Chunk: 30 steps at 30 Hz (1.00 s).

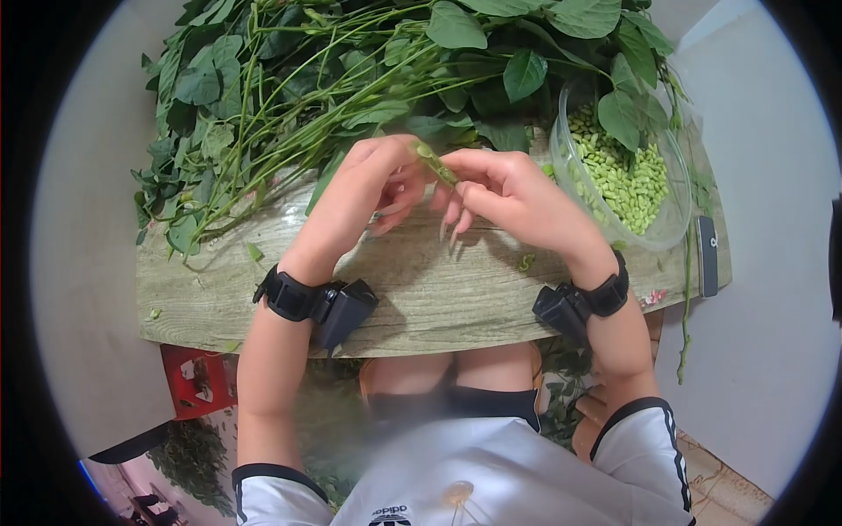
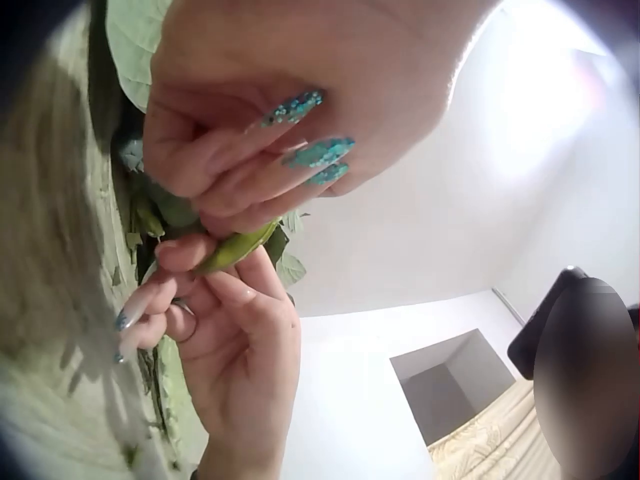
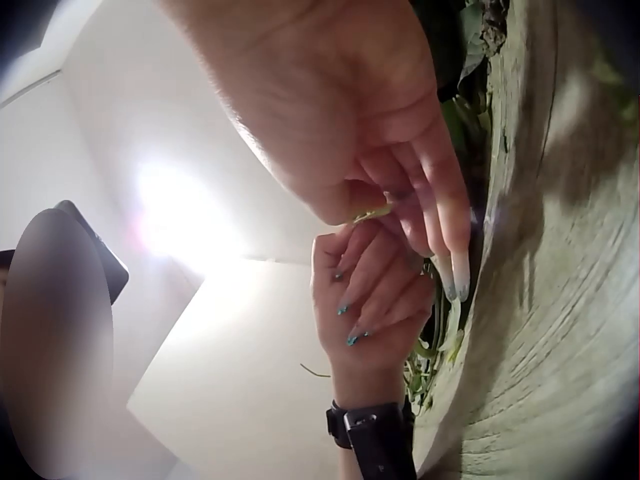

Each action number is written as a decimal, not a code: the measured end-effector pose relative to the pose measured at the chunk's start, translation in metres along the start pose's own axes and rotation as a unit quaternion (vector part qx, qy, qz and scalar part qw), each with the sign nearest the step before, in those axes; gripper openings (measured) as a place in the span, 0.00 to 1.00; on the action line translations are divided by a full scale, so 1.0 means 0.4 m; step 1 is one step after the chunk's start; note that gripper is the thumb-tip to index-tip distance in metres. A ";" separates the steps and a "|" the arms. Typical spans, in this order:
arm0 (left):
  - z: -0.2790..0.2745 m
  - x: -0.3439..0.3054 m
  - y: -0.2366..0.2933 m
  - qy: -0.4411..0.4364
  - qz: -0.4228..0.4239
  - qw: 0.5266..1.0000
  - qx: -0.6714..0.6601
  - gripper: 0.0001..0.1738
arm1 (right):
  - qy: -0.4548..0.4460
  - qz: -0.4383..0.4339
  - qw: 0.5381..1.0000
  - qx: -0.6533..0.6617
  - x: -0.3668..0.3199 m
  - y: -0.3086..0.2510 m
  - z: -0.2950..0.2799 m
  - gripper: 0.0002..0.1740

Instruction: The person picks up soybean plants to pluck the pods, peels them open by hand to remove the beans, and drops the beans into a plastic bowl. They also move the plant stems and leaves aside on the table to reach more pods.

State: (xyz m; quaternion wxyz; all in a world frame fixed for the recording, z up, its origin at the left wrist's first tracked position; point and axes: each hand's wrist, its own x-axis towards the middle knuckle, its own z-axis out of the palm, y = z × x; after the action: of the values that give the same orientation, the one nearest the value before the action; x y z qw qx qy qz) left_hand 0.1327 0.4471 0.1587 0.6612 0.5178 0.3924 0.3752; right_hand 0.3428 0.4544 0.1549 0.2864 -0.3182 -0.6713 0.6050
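A green soybean pod (image 1: 436, 164) is held between the two hands, above the near half of the table. My left hand (image 1: 364, 188) pinches its left end, the other fingers curled in toward the palm. At the pod's other end, the thumb and forefinger of my right hand (image 1: 522, 200) grip it, while the remaining fingers point downward. The left wrist view shows the pod (image 2: 240, 248) bridging both sets of fingertips. From the right wrist, only a small bit of the pod (image 3: 372, 213) peeks out beside the thumb.
Leafy bean stalks (image 1: 298, 114) are heaped across the far side of the wood-patterned table (image 1: 421, 298). A clear plastic tub (image 1: 674, 230) of shelled green beans (image 1: 627, 180) stands at the right. Beside it lies a dark phone-like object (image 1: 707, 256). Pod scraps (image 1: 526, 262) dot the tabletop.
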 end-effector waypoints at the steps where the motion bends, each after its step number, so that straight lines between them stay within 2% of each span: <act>1: 0.001 0.001 0.000 0.006 -0.001 1.000 0.016 0.17 | 0.001 0.001 1.000 0.000 -0.001 0.001 0.000 0.19; 4: -0.002 0.004 -0.002 0.029 0.003 1.000 0.005 0.16 | -0.014 -0.006 1.000 0.002 0.003 0.005 -0.002 0.19; 8: -0.019 0.010 -0.001 0.039 -0.013 0.997 -0.061 0.15 | 0.022 -0.025 0.999 -0.002 0.002 0.007 -0.007 0.18; 10: -0.033 0.014 -0.012 0.034 0.009 0.998 0.056 0.14 | 0.035 -0.028 0.999 -0.021 0.002 0.003 -0.016 0.18; 11: -0.029 0.020 -0.024 0.034 0.009 0.998 0.056 0.14 | 0.045 -0.022 0.995 -0.090 0.003 0.006 -0.019 0.18; 12: -0.018 0.028 -0.038 0.110 0.117 0.969 0.186 0.13 | 0.054 -0.015 0.986 -0.157 0.003 0.009 -0.020 0.18; 13: -0.012 0.032 -0.047 0.182 0.219 0.908 0.309 0.12 | 0.053 -0.015 0.986 -0.157 0.001 0.008 -0.018 0.18; 14: -0.010 0.025 -0.039 0.182 0.218 0.908 0.309 0.12 | 0.061 -0.024 0.983 -0.173 -0.001 0.004 -0.017 0.17; 16: -0.008 0.010 -0.010 0.094 0.235 0.922 0.293 0.13 | 0.070 -0.035 0.979 -0.189 -0.001 -0.007 -0.018 0.17; 17: -0.008 0.011 -0.011 0.093 0.235 0.922 0.294 0.13 | 0.070 -0.046 0.973 -0.216 -0.001 -0.010 -0.017 0.17; 19: -0.006 0.013 -0.018 0.039 0.180 0.922 0.342 0.13 | 0.072 -0.053 0.966 -0.242 -0.005 -0.009 -0.016 0.16; 23: -0.005 0.013 -0.015 0.018 0.178 0.910 0.374 0.16 | 0.077 -0.062 0.968 -0.232 -0.001 -0.010 -0.020 0.13; 25: 0.006 -0.001 0.002 -0.008 -0.004 0.971 0.238 0.19 | 0.078 -0.062 0.968 -0.231 -0.002 -0.008 -0.019 0.11; 27: 0.001 0.003 -0.018 -0.022 -0.021 0.982 0.186 0.20 | 0.096 -0.126 0.935 -0.316 0.000 -0.007 -0.016 0.09; 28: -0.002 0.006 -0.023 -0.035 -0.037 0.989 0.135 0.21 | 0.097 -0.126 0.935 -0.316 0.002 -0.004 -0.014 0.09; 30: 0.006 0.002 -0.021 -0.066 -0.054 0.989 0.119 0.21 | 0.125 -0.183 0.907 -0.357 0.007 0.008 -0.009 0.09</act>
State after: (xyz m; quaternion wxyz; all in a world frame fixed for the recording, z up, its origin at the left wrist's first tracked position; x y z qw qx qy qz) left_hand 0.1360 0.4454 0.1506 0.6384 0.5944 0.4173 0.2549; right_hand 0.3440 0.4592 0.1520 0.3412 -0.3436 -0.8477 0.2165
